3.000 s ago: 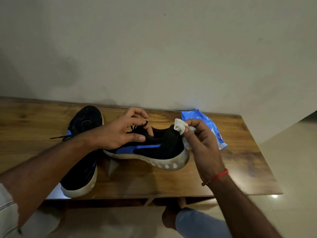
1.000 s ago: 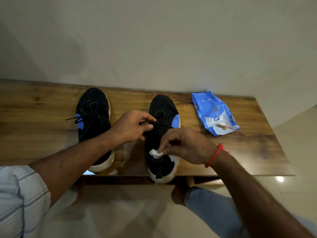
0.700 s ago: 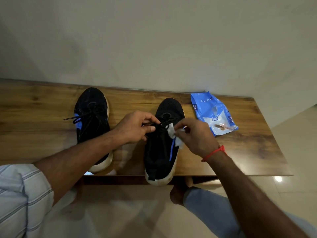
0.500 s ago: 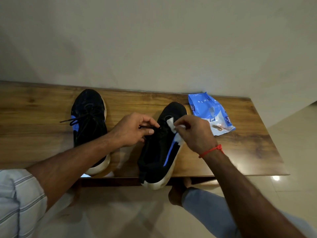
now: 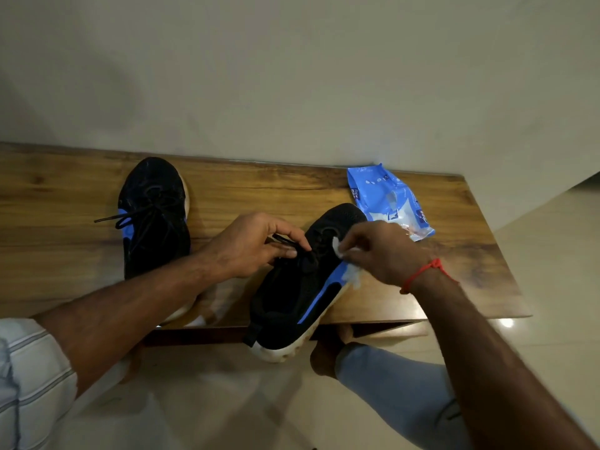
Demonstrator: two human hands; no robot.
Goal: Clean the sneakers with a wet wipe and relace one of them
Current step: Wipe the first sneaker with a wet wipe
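Two black sneakers with blue side stripes and white soles sit on a wooden table. The right sneaker lies slanted, toe toward the back right, heel hanging over the table's front edge. My left hand grips it at the laces and tongue. My right hand pinches a crumpled white wet wipe and holds it against the shoe's upper on the right side. The left sneaker stands apart at the left, its laces loose.
A blue pack of wet wipes lies at the table's back right, close to the right sneaker's toe. A wall runs directly behind the table. My feet and a jeans leg show on the pale tiled floor below the front edge.
The right sneaker has swung so its toe points further back right and its heel overhangs the front edge more. My right hand has moved the wipe from the heel area to the shoe's right side.
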